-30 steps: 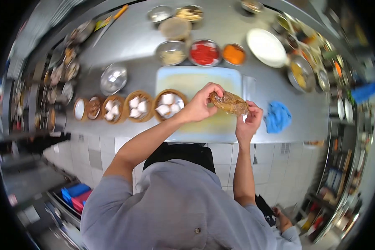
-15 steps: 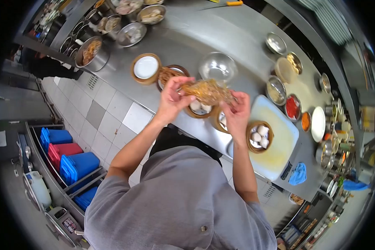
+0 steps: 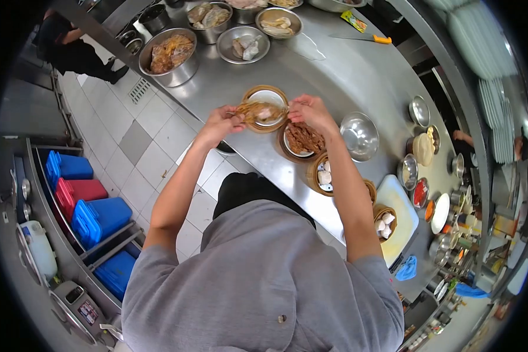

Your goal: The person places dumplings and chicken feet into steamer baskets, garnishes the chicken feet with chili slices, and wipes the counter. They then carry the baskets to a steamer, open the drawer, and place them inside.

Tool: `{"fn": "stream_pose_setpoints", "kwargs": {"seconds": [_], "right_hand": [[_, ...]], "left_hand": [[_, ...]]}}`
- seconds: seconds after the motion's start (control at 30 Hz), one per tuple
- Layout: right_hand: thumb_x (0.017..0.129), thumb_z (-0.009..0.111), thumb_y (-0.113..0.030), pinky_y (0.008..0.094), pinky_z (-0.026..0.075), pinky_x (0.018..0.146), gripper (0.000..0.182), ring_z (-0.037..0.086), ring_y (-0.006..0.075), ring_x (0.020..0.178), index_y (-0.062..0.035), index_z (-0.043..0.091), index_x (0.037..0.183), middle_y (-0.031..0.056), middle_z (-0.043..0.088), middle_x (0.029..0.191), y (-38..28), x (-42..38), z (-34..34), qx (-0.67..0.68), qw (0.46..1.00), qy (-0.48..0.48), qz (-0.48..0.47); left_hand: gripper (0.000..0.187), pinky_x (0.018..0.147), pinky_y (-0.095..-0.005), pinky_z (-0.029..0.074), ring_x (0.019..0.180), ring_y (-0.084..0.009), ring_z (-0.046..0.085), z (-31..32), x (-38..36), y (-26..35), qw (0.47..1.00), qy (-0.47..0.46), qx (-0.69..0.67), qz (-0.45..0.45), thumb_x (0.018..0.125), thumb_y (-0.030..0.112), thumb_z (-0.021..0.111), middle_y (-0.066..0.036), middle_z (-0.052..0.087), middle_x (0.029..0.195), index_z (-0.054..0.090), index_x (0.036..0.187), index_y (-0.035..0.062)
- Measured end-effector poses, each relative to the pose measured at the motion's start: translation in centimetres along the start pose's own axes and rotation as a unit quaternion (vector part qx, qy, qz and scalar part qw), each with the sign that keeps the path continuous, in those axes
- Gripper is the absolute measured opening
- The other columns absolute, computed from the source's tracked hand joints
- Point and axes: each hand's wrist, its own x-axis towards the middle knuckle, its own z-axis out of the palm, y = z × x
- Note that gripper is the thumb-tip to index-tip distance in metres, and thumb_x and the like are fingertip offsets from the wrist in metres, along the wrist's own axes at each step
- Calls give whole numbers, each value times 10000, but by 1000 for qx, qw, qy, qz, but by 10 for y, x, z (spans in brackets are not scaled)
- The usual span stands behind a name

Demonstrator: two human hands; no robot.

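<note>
A clear plastic bag of brownish food (image 3: 262,111) is stretched between my two hands, a little blurred. My left hand (image 3: 223,122) pinches its left end, and my right hand (image 3: 311,112) has closed fingers at its right end. Beneath the bag is a round bamboo steamer (image 3: 256,91) with a white dish (image 3: 266,95) in it. Beside it, nearer my right forearm, another steamer holds a dish of brown strip-like food (image 3: 305,138). A steamer with white pieces (image 3: 324,176) stands farther right, partly behind my forearm.
A metal bowl (image 3: 359,137) stands right of my hand. At the left back is a pot of bagged brown food (image 3: 171,54), near bowls of other food. A knife (image 3: 369,39) lies at the back. Right are a cutting board (image 3: 400,220) and several small bowls. Another person (image 3: 76,50) stands far left.
Both hands have carried the bag left along the counter, from over the steamers with white pieces to over the one with the white dish. The view has shifted left too.
</note>
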Motion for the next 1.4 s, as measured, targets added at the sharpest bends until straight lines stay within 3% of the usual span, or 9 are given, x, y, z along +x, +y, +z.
{"fn": "stream_pose_setpoints", "kwargs": {"seconds": [0.1,0.23,0.5,0.6,0.7,0.8,1.03,1.2,1.4], "right_hand": [[909,736,-146,286,573,715,338,685,170,806,60,645,1161,131,700,960,1,11,0,-125,991,16,-44],[863,764,-130,321,569,769,365,685,197,827,49,668,1166,121,721,962,10,12,1,-257,954,47,-148],[787,768,-45,337,571,780,241,726,228,833,62,726,999,179,745,894,12,21,14,-339,920,73,-184],[786,760,-40,354,568,754,208,728,254,797,59,732,967,195,734,839,15,23,19,-371,900,92,-210],[772,745,-28,416,559,772,184,712,334,822,40,730,942,216,721,863,8,19,20,-374,902,85,-199],[783,716,-13,460,543,778,152,686,400,851,22,720,930,238,700,870,-4,10,21,-374,904,75,-195],[837,625,-22,490,505,731,53,640,437,817,-3,674,846,222,667,855,10,13,27,-443,847,98,-278],[840,558,4,506,487,758,94,615,447,873,-17,625,903,221,648,919,1,-1,26,-434,855,94,-269],[823,499,39,514,452,733,112,591,453,858,-11,540,915,228,623,905,-23,-24,32,-409,867,94,-269]], "left_hand": [[353,772,-290,592,883,-189,703,-5,4,-5,999,42,21,11,961,42,653,-153,692,1030,542,1278,-64],[261,714,-269,562,821,-153,683,-7,14,-13,987,69,104,103,945,36,673,-120,710,940,628,1183,-59],[125,659,-304,544,682,-166,674,20,18,-4,927,130,286,205,874,26,709,-143,733,820,740,975,-41],[117,724,-384,559,771,-326,716,22,26,-5,888,140,356,256,828,22,709,-227,704,870,744,934,-11],[183,710,-363,569,761,-242,718,22,25,-3,864,141,380,299,856,43,738,-190,731,891,737,1017,-43],[234,735,-362,576,803,-277,721,19,7,-2,938,97,251,218,851,29,748,-200,725,952,723,1073,-40],[247,765,-335,576,807,-243,705,24,8,-8,936,119,247,222,839,-6,735,-186,715,944,703,1078,-61],[192,748,-297,564,786,-158,674,15,22,-28,969,117,130,177,846,-21,698,-110,712,881,705,1036,-48],[187,726,-253,546,784,-109,634,15,18,-15,957,144,173,185,846,-47,692,-29,676,865,690,1032,-23]]}}
